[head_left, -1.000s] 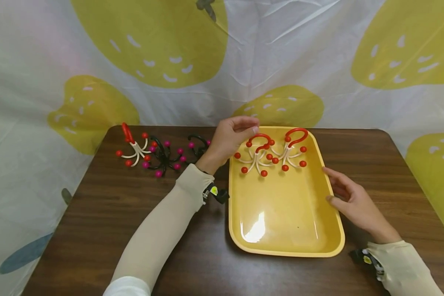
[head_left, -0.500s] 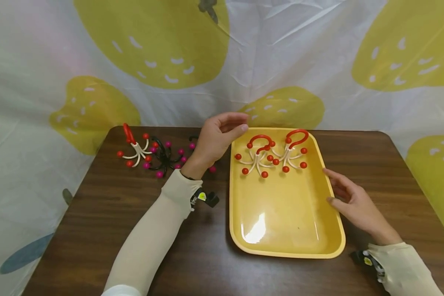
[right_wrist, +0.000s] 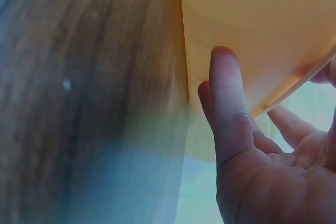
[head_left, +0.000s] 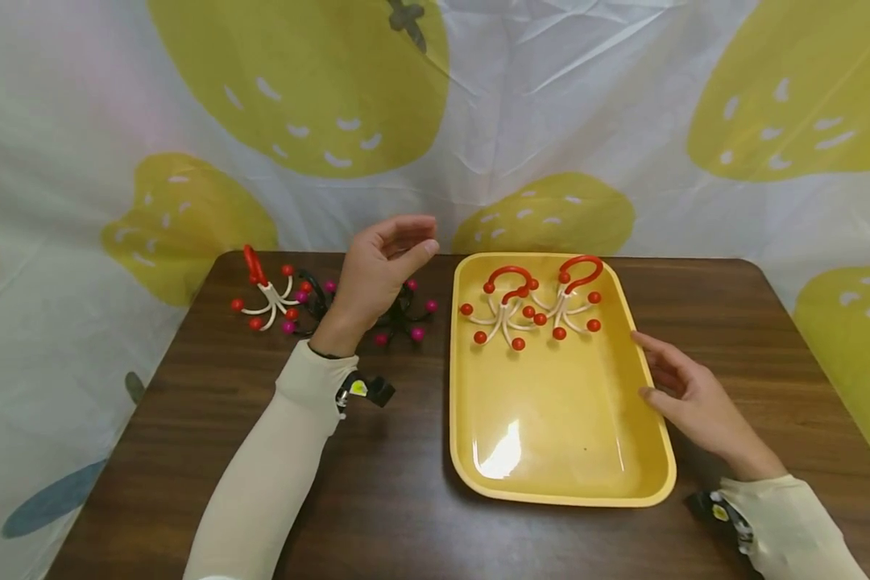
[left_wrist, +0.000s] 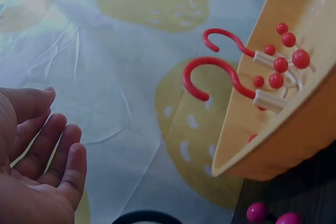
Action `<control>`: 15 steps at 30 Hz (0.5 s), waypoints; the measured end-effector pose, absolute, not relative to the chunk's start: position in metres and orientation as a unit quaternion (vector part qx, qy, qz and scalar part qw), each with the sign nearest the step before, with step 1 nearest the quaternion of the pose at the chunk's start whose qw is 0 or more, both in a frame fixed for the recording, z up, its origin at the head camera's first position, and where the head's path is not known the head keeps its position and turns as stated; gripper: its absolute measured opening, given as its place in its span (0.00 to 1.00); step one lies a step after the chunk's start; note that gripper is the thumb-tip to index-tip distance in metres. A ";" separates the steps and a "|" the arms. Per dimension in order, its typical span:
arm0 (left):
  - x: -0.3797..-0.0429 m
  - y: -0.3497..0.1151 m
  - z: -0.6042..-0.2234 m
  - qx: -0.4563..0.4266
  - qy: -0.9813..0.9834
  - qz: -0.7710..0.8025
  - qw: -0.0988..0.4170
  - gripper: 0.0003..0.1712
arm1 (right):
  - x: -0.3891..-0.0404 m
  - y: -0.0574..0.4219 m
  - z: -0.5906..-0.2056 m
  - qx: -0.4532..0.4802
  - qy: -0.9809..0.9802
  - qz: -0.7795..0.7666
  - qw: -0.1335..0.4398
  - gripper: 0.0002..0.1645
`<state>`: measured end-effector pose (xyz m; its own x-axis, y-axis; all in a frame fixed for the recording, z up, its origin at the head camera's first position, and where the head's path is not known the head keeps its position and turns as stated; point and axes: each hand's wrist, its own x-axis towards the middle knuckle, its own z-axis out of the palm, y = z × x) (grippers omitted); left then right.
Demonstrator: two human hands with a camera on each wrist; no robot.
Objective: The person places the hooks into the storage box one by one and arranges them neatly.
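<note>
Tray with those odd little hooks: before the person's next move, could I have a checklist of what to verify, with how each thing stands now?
1. Left hand free: ok, it holds nothing.
2. Right hand at the tray: ok, its fingers are against the outer right side.
3. Left tray hook and right tray hook below the rim: not ok, their red tops rise past it.
4. Loose red hook apart from left black hook: cannot tell, they overlap in the head view.
5. Left black hook and right black hook fully visible: not ok, the left hand and wrist partly hide them.
</note>
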<state>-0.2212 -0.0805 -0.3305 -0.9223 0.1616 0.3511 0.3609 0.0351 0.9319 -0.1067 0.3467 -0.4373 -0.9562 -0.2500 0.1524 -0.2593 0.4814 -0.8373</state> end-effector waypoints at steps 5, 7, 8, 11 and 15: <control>-0.220 -0.094 -0.335 -0.178 -0.712 -0.673 0.092 0.20 | -0.107 0.347 -0.437 0.145 -0.862 0.487 0.004 0.44; -0.221 -0.099 -0.338 -0.174 -0.711 -0.675 0.097 0.19 | -0.107 0.347 -0.437 0.144 -0.862 0.487 0.003 0.44; -0.221 -0.101 -0.340 -0.172 -0.710 -0.676 0.099 0.19 | -0.107 0.347 -0.437 0.143 -0.862 0.486 0.003 0.44; -0.222 -0.108 -0.344 -0.165 -0.709 -0.678 0.106 0.19 | -0.106 0.346 -0.437 0.143 -0.863 0.484 0.002 0.44; -0.222 -0.114 -0.347 -0.156 -0.703 -0.685 0.110 0.20 | -0.106 0.346 -0.436 0.142 -0.866 0.480 0.003 0.44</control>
